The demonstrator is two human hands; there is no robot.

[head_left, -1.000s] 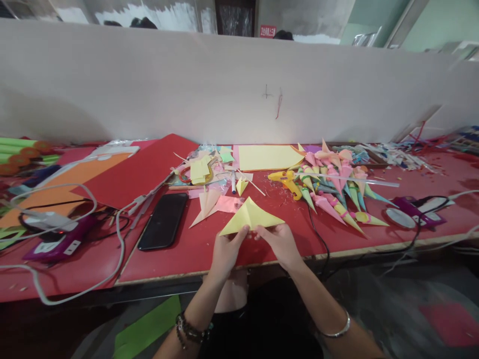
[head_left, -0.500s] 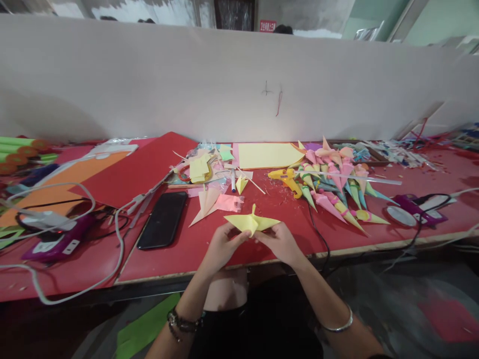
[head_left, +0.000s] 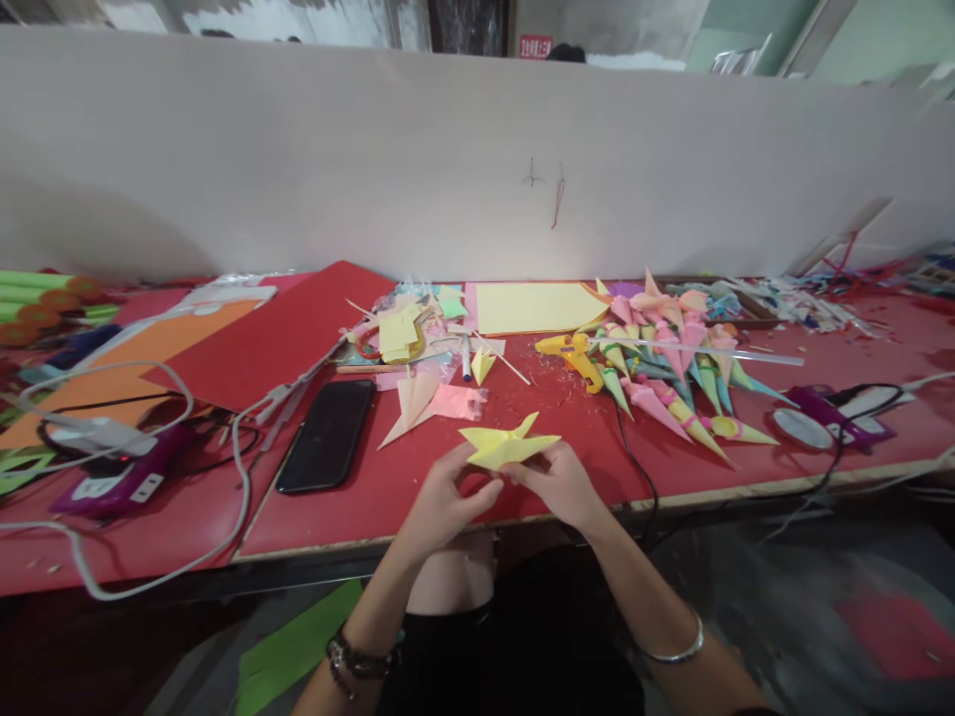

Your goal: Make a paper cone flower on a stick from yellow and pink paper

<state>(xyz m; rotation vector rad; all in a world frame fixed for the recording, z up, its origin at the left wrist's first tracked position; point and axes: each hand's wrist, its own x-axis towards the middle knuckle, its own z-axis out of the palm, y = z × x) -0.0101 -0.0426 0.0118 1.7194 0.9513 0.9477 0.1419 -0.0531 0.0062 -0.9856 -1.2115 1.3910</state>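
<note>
A folded pale-yellow paper crane (head_left: 507,447) is held over the front of the red table, its wings spread and its neck pointing up to the right. My right hand (head_left: 561,485) pinches it from below, near the right wing. My left hand (head_left: 455,499) is at its left side, thumb apart from the fingers with a gap between them. The left fingertips reach behind the left wing, where any contact is hidden. Just beyond the crane lie a pink paper piece (head_left: 459,402) and a peach folded paper (head_left: 415,403).
A black phone (head_left: 326,438) lies to the left, near a purple power strip (head_left: 123,477) and loose white cable. Rightward are a yellow glue gun (head_left: 573,356), several coloured paper cones (head_left: 675,363) and a round white disc (head_left: 803,430). A pale partition (head_left: 335,169) stands behind the table.
The crane has turned and tilted, so its neck now leans right. My left thumb has come off the paper and dropped lower. My right hand has kept its hold.
</note>
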